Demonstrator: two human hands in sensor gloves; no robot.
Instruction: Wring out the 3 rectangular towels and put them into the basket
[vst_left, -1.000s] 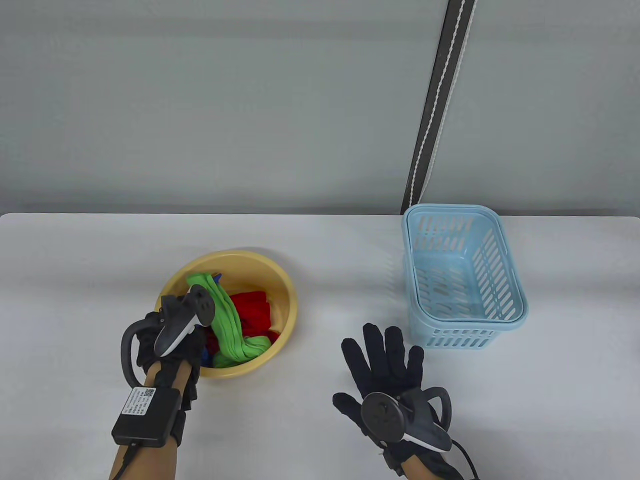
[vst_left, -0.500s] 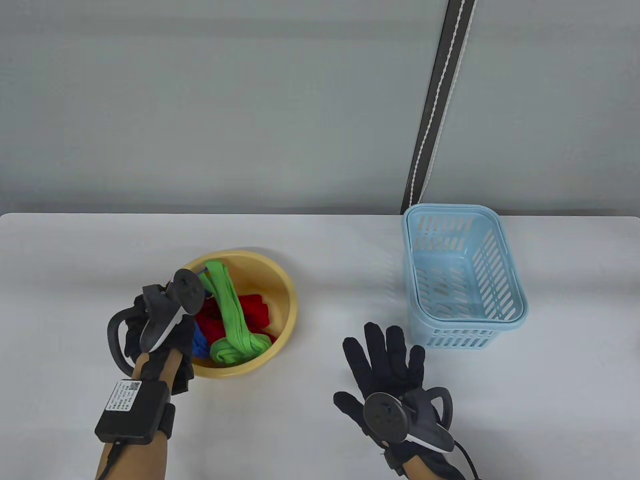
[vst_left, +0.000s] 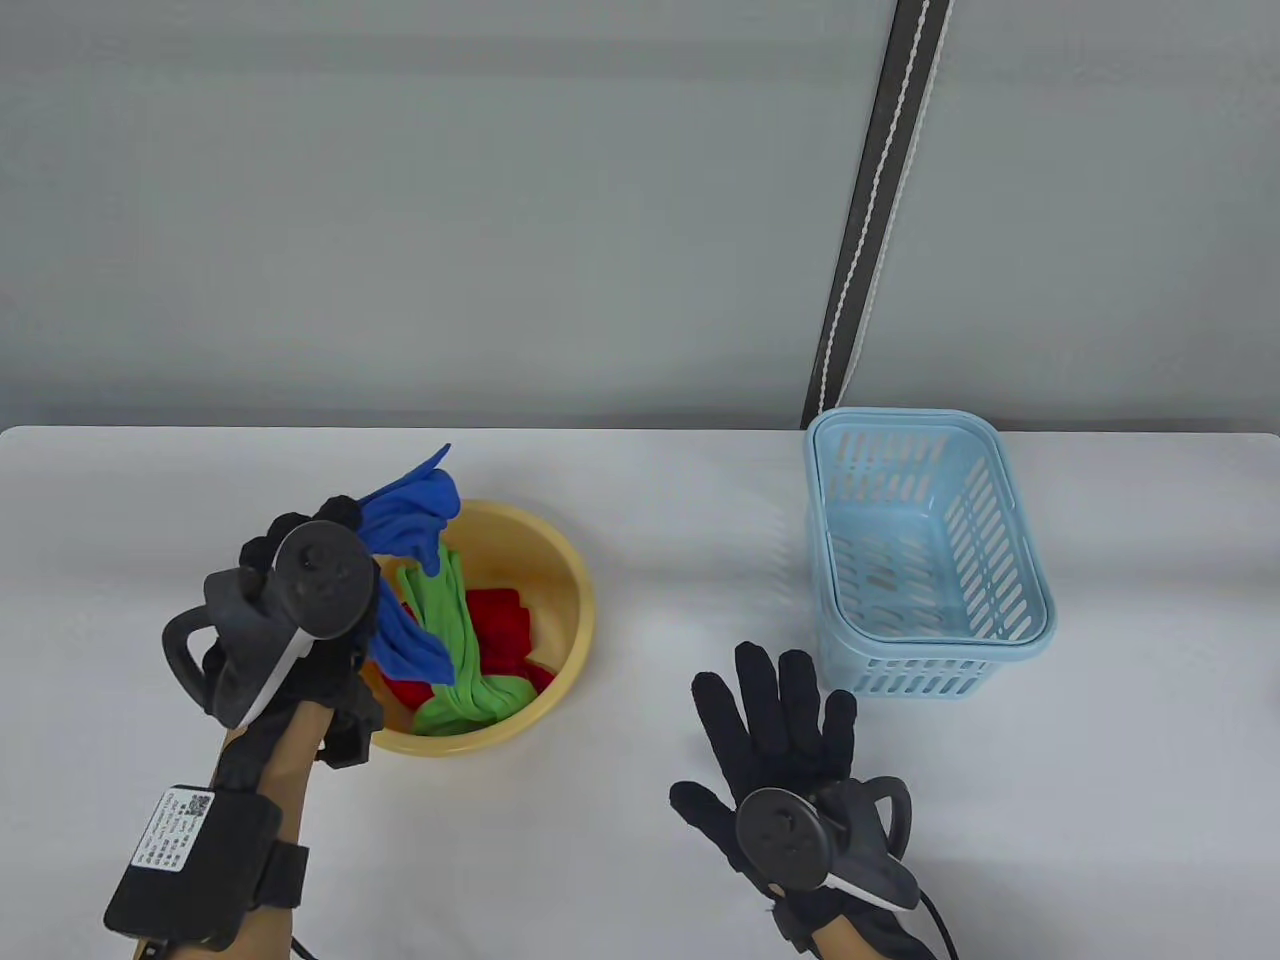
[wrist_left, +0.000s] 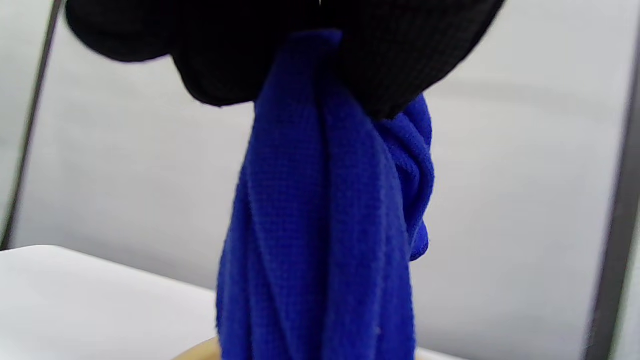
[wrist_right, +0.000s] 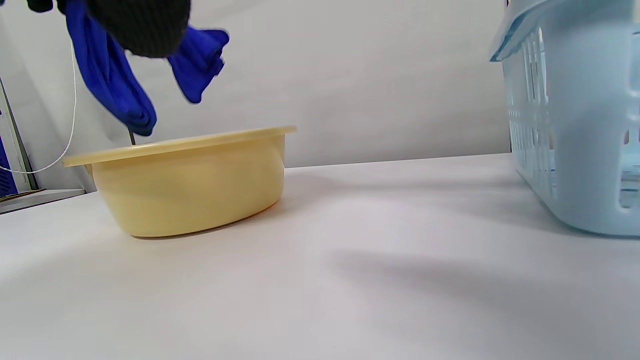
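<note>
My left hand (vst_left: 325, 525) grips a blue towel (vst_left: 412, 512) and holds it up over the left side of a yellow basin (vst_left: 577, 590). In the left wrist view the gloved fingers (wrist_left: 390, 55) clench the top of the twisted blue towel (wrist_left: 325, 225), which hangs straight down. The right wrist view shows the blue towel (wrist_right: 107, 85) dangling just above the basin (wrist_right: 190, 175). A green towel (vst_left: 455, 630) and a red towel (vst_left: 502, 622) lie inside the basin. My right hand (vst_left: 775, 715) rests flat on the table with fingers spread, holding nothing, just in front of the light-blue basket (vst_left: 1012, 560).
The slotted basket (wrist_right: 575, 125) stands at the right of the white table (vst_left: 680, 560) with nothing visible inside. A grey wall with a dark vertical strip (vst_left: 880, 200) rises behind the table's far edge.
My left hand has risen out of the basin and moved left, pulling the blue towel up from under the green one. The green towel shifted slightly. The right hand has barely moved.
</note>
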